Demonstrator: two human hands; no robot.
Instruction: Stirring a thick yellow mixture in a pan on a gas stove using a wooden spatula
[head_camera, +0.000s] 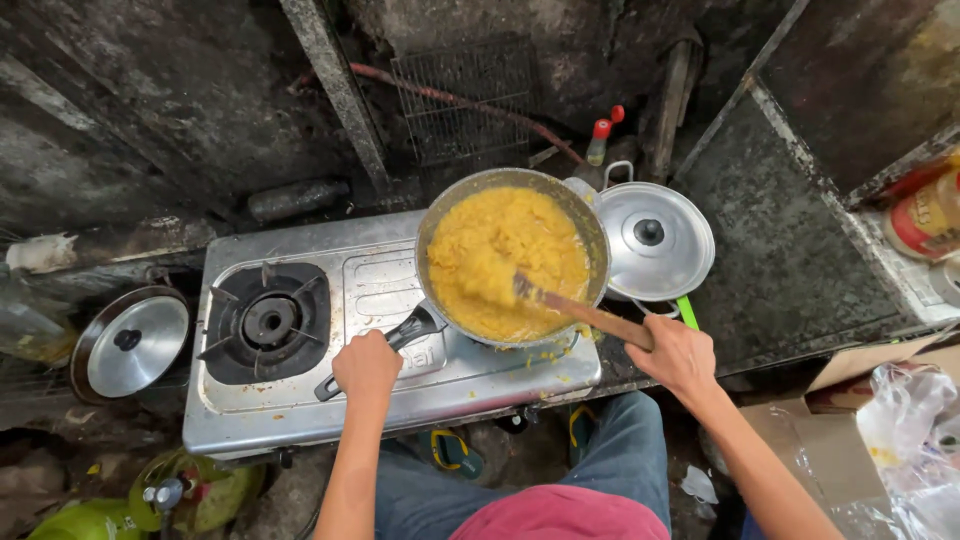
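- Head view: the left hand is clenched around the black pan handle, apparently to steady the pan on the right burner of the steel stove.
- The right hand, at the pan's four o'clock, has its fingers wrapped around a wooden spatula, blade sunk in the yellow mash.
- At three o'clock a lidded pot touches the pan rim, crowding that side; the free burner lies at nine o'clock, a loose lid beyond it.
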